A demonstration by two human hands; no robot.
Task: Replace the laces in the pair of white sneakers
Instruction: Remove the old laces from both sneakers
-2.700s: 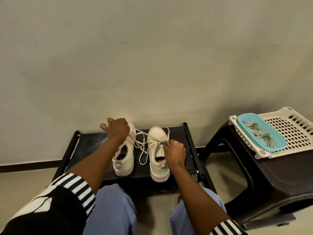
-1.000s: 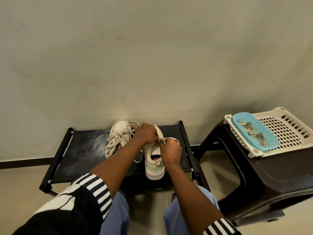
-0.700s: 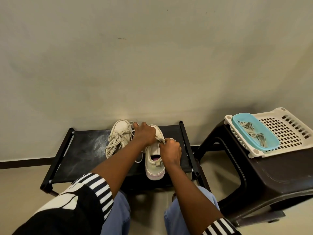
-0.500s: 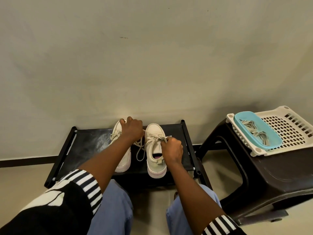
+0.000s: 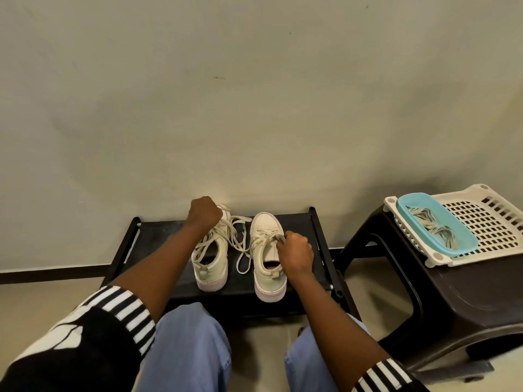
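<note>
Two white sneakers stand side by side on a low black worktop (image 5: 158, 236) set against a plain wall, toes toward the wall and heels toward the person. The left hand (image 5: 204, 213) is closed in a fist at the toe end of the left sneaker (image 5: 210, 258), with strands of the laces (image 5: 240, 244) running out from under its fingers and trailing loosely across the gap between the shoes. The right hand (image 5: 295, 251) rests over the opening of the right sneaker (image 5: 266, 222), its fingers curled and pinching the laces just above the tongue. Both forearms are bare, with striped sleeves (image 5: 121, 306) pushed up, and knees in blue jeans (image 5: 186, 349) show below the worktop's near edge. To the right, well apart from the shoes, a dark brown stool (image 5: 467, 292) carries a white perforated basket (image 5: 486, 222). A light blue tray (image 5: 458, 230) lies in the basket's left part and holds a bundle of spare laces (image 5: 435, 227).
</note>
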